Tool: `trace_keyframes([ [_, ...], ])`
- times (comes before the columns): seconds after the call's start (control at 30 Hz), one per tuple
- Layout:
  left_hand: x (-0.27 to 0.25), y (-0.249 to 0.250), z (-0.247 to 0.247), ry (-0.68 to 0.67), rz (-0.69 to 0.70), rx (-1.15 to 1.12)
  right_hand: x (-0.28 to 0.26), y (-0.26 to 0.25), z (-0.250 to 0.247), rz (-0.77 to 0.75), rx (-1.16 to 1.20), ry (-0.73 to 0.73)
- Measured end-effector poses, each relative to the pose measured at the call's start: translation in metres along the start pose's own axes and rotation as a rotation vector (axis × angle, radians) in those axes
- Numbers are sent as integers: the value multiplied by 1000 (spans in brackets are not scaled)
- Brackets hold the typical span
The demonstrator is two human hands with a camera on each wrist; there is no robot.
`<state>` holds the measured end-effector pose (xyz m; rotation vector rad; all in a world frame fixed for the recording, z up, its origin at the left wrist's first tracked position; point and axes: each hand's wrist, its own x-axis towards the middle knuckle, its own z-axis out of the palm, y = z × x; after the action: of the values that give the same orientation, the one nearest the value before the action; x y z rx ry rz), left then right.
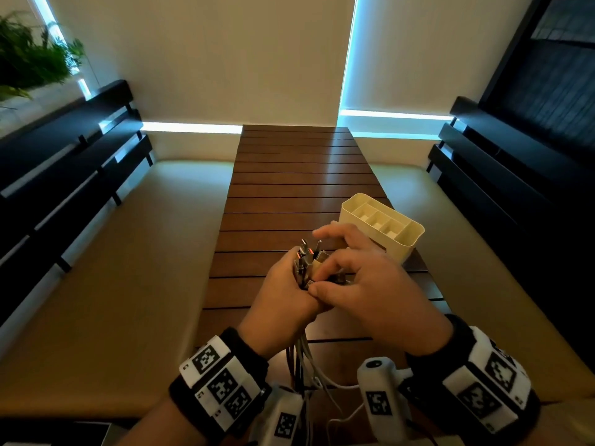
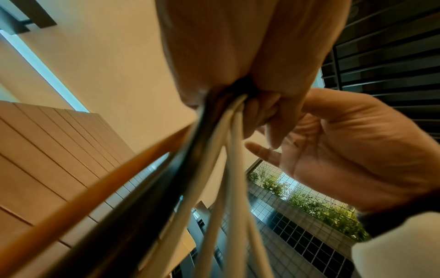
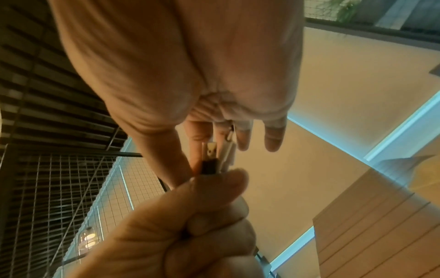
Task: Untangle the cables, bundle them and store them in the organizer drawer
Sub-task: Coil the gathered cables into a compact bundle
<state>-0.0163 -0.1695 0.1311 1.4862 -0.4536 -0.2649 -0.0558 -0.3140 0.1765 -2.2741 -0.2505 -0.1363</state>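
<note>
Up above the near half of the desk (image 1: 289, 175), the left hand (image 1: 283, 297) has its grip wrapped round a bunch of cables (image 2: 214, 150), plugs (image 1: 306, 252) sticking up out of the fist. The right hand (image 1: 363, 284) arches over them, thumb and forefinger pinching one plug, other fingers spread. Loose cable ends hang past the near edge, cut off. An organizer (image 1: 405, 243) sits by the right edge; its drawer is hard to make out.
</note>
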Motion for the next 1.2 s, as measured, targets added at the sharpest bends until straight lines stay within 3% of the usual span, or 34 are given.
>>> trace_keyframes([
  [0.3, 0, 1, -2, 19, -23, -101, 8, 0, -4, -84, 102, 112],
  [0.47, -2, 0, -7, 28, -19, -168, 8, 15, -7, -120, 297, 151],
  [0.6, -2, -2, -10, -23, -12, -211, 3, 25, -5, -143, 269, 76],
  [0.77, -3, -3, -7, -66, -11, -221, 3, 27, -3, -174, 365, 110],
  [1.03, -7, -2, -8, -68, -43, -295, -5, 28, -12, -141, 677, 6],
  [1.2, -9, 2, -7, -97, 4, -171, -1, 28, -10, -226, 444, 134],
])
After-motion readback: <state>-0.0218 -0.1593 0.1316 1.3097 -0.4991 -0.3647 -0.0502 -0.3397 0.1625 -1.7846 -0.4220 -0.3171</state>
